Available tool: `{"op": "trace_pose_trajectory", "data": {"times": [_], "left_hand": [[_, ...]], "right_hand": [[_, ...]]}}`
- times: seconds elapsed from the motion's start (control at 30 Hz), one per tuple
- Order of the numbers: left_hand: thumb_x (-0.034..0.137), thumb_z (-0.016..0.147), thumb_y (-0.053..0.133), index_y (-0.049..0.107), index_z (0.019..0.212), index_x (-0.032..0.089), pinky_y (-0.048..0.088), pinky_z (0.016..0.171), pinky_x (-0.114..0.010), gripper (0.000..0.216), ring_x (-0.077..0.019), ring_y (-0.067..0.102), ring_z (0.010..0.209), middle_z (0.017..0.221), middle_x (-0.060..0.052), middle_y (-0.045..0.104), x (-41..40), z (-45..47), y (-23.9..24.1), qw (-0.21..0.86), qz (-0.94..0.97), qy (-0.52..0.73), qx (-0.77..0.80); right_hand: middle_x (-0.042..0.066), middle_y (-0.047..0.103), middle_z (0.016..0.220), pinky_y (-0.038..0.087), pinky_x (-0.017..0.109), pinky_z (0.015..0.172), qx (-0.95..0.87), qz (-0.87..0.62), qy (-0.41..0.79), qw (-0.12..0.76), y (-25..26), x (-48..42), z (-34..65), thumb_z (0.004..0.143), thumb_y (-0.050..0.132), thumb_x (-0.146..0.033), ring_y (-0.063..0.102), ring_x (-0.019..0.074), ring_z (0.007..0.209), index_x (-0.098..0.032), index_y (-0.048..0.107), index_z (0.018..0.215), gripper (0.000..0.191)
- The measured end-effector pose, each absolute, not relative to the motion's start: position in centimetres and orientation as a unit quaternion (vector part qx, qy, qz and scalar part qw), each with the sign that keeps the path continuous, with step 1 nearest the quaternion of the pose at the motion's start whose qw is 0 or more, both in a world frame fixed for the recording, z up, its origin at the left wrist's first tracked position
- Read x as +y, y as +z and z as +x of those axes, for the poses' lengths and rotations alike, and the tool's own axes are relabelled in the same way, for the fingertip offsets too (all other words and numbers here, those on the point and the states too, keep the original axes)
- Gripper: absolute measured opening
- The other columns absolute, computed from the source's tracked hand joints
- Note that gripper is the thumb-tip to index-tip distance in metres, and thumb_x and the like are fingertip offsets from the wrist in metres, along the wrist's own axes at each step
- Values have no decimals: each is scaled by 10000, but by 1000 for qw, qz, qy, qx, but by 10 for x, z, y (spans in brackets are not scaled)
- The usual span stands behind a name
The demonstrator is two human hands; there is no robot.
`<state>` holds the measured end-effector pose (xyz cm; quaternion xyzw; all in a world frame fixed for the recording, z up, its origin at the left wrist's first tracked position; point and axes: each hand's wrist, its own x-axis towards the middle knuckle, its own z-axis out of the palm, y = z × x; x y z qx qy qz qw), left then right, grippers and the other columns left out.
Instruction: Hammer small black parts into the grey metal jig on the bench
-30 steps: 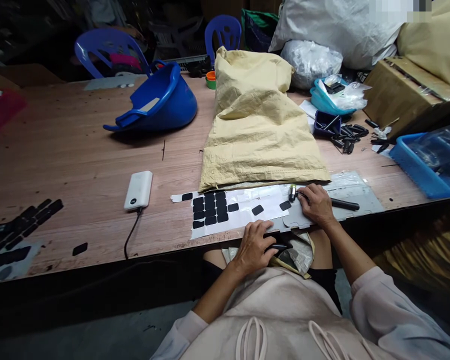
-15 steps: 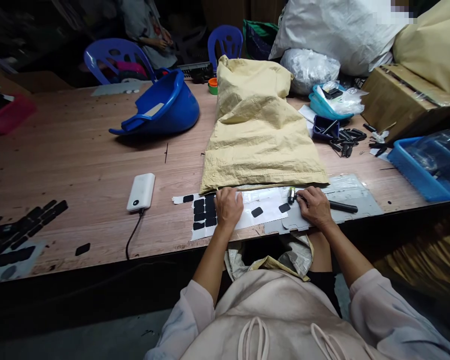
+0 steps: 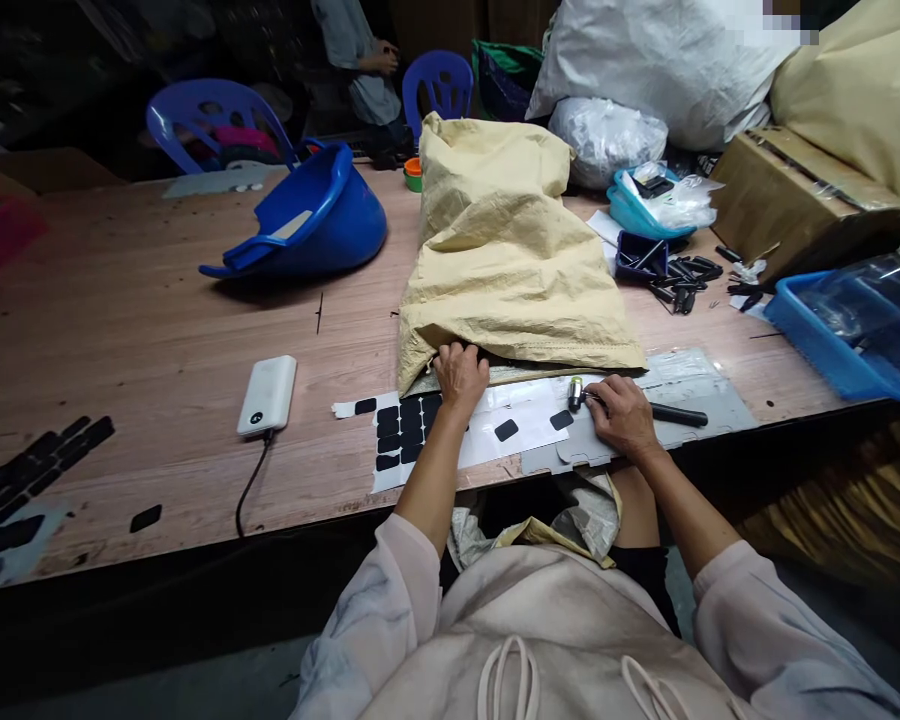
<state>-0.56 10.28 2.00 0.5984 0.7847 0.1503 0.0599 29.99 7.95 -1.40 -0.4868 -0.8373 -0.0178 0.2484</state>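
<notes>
My left hand (image 3: 461, 376) reaches to the open mouth of the yellow woven sack (image 3: 506, 260), fingers curled at its lower edge; what they hold, if anything, is hidden. Just below it lies a white backing sheet (image 3: 495, 425) carrying several black pads (image 3: 409, 430). My right hand (image 3: 621, 415) rests on the sheet's right end, fingers closed around a black pen-like tool (image 3: 675, 414) whose tip sits by a small cylinder (image 3: 574, 392). A grey card (image 3: 690, 385) lies under the tool.
A white power bank (image 3: 268, 394) with cable lies left of the sheet. A blue tub (image 3: 307, 215) is tipped over behind it. Black pads (image 3: 22, 480) lie at far left. Blue basket (image 3: 840, 330), cardboard box (image 3: 787, 200), bags and black parts (image 3: 682, 275) crowd the right. Another person stands behind.
My left hand rose from my lap, crossed the pad sheet and reached the sack's mouth. My right hand stayed on the tool.
</notes>
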Motion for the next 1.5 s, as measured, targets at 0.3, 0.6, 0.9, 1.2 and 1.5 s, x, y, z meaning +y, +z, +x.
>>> {"op": "trace_pose_trajectory", "data": {"times": [0.3,0.6,0.9,1.2,1.5], "left_hand": [[246,922,689,754,1030,194,507,992,-397,136,-306,637,1139,1116,-122,706,98,-36,11,93,598,174,777],[259,888,777,776,1012,243,488,922,-405,125,-267,639,1025,1025,-53,754,40,4,9,170,683,253,663],[236,820,845,811,989,258,472,939,-415,174,-255,610,991,945,-40,720,34,27,-14,234,683,299,624],[206,738,893,829,892,253,469,935,-416,173,-246,614,953,857,-29,721,34,26,-16,248,680,323,610],[251,738,890,851,893,270,461,922,-424,161,-247,627,953,862,-37,734,31,26,-12,242,686,311,611]], "right_hand": [[77,648,958,417,392,839,-839,-481,-17,254,-15,80,300,996,571,-294,528,254,922,-234,715,1033,161],[77,644,951,414,388,835,-837,-483,-17,256,-16,80,300,983,585,-291,525,255,919,-236,718,1019,148],[75,664,963,438,386,847,-836,-478,-25,268,-17,80,300,1000,583,-301,549,254,929,-235,725,1079,175],[62,675,956,478,335,770,-853,-447,-8,268,-1,73,292,1063,515,-313,620,217,899,-238,718,1132,227],[50,679,943,543,308,773,-847,-417,128,304,16,45,242,1079,472,-334,668,190,854,-275,714,1198,276]]}}
